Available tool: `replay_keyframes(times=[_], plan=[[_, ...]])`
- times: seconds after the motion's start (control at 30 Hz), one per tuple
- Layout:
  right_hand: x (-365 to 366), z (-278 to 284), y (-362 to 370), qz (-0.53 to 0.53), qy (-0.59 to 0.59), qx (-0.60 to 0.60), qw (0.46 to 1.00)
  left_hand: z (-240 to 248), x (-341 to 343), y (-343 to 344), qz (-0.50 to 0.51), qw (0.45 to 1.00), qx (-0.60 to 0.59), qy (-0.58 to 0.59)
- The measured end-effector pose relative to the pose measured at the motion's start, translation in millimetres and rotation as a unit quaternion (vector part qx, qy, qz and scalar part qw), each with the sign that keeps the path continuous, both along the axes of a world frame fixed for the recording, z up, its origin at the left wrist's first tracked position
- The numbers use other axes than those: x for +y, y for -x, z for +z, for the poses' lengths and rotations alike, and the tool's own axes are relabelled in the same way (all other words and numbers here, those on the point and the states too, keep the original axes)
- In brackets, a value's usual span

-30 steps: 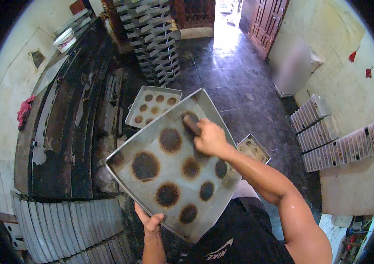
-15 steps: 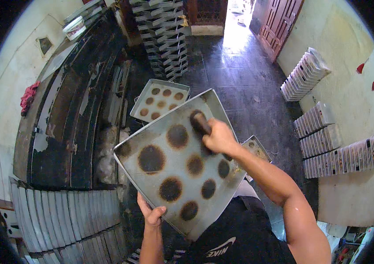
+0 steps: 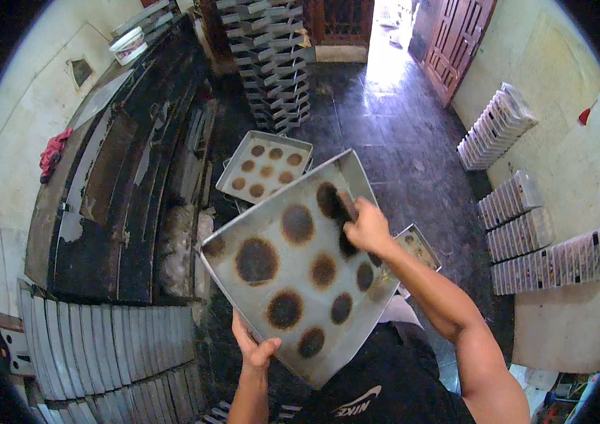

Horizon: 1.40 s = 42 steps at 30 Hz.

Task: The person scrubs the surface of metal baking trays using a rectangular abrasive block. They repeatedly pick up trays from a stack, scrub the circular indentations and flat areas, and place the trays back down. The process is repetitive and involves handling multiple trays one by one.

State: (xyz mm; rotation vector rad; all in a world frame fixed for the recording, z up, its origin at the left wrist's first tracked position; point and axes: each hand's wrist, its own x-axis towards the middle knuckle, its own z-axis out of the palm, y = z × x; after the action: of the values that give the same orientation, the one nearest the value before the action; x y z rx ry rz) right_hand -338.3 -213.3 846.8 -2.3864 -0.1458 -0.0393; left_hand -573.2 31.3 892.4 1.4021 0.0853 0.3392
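Note:
A square grey metal baking tray, marked with several round, dark brown scorch spots, is tilted in front of me. My left hand grips its lower left rim, thumb over the edge and fingers underneath. My right hand is closed around a dark brown tool over the upper right part of the tray, beside a scorched spot. The tool's working end is hard to make out, partly hidden by the hand and dark against the spots. Crumbs lie near the tray's right side, by my right forearm.
Beyond it lies another spotted tray; a smaller-looking one sits at right. A tall crisscrossed tray stack stands at the back. Packed trays fill the lower left, below a dark metal unit. Clear stacked containers line the right wall.
The whole view has shifted slightly, placing everything a little further right. My right hand and the tool have moved slightly right across the tray, uncovering more of a dark spot. My left hand keeps its hold.

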Motion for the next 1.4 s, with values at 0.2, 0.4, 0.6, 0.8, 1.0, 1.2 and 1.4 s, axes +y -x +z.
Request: replay_keyframes(times=[0.2, 0.4, 0.6, 0.8, 1.0, 1.2, 1.4], plan=[[10, 19, 13, 0.015, -0.008, -0.015, 1.000, -2, -4, 2, -0.007, 0.999, 0.017, 0.028], [21, 40, 43, 0.089, -0.011, -0.035, 0.995, -4, -14, 3, 0.017, 0.999, 0.027, 0.024], [25, 42, 43, 0.099, 0.077, -0.037, 0.991, -9, -14, 5, 0.000, 1.000, 0.021, 0.022], [21, 41, 42, 0.111, 0.097, 0.002, 0.989, -10, -21, 1, -0.026, 1.000, 0.008, 0.013], [-18, 27, 27, 0.105, 0.044, -0.065, 0.991, -13, -42, -13, -0.041, 0.998, 0.016, 0.043], [-54, 37, 56, 0.200, -0.014, -0.087, 0.976, -7, -93, -64, -0.075, 0.996, 0.030, 0.037], [-181, -44, -29, -0.018, -0.033, 0.027, 0.999, -26, -182, -138, -0.105, 0.993, 0.058, -0.015]])
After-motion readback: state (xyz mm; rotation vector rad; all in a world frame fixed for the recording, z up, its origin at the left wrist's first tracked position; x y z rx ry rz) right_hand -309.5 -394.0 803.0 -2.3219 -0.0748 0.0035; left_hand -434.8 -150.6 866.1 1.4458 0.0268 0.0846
